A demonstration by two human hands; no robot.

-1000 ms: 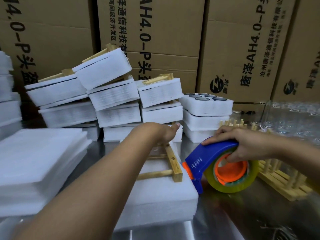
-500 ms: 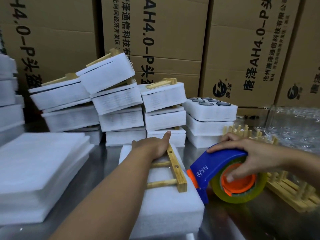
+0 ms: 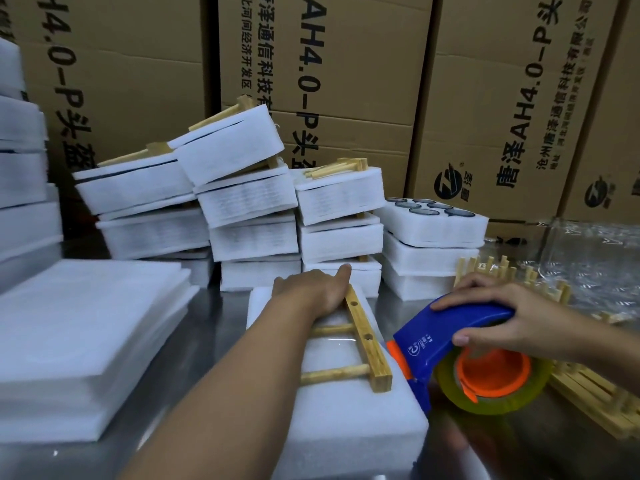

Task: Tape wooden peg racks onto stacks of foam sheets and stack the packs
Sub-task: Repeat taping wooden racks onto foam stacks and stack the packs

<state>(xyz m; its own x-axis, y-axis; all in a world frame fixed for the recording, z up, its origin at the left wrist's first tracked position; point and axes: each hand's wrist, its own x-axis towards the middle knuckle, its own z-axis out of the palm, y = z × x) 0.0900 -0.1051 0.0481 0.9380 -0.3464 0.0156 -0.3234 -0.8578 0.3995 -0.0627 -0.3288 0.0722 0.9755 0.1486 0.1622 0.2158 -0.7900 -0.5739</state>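
Note:
A wooden peg rack (image 3: 363, 336) lies flat on a stack of white foam sheets (image 3: 349, 420) in front of me on the metal table (image 3: 214, 330). My left hand (image 3: 311, 289) rests on the far end of the rack and foam, fingers stretched forward; my forearm hides the rack's left part. My right hand (image 3: 498, 313) grips a blue and orange tape dispenser (image 3: 460, 344) with a yellowish tape roll, just right of the stack, its front end against the foam's right edge. Behind stand piles of finished packs (image 3: 249, 199), foam with racks taped on.
A broad pile of loose foam sheets (image 3: 69, 341) lies at the left. More wooden peg racks (image 3: 581, 382) lie at the right, under my right forearm. A foam block with round holes (image 3: 433, 220) tops a pile. Clear plastic bags (image 3: 595, 258) at far right. Cardboard boxes (image 3: 346, 81) wall the back.
My left hand has drawn back from the far packs and settled on the rack's far end. The dispenser in my right hand stays beside the stack's right edge.

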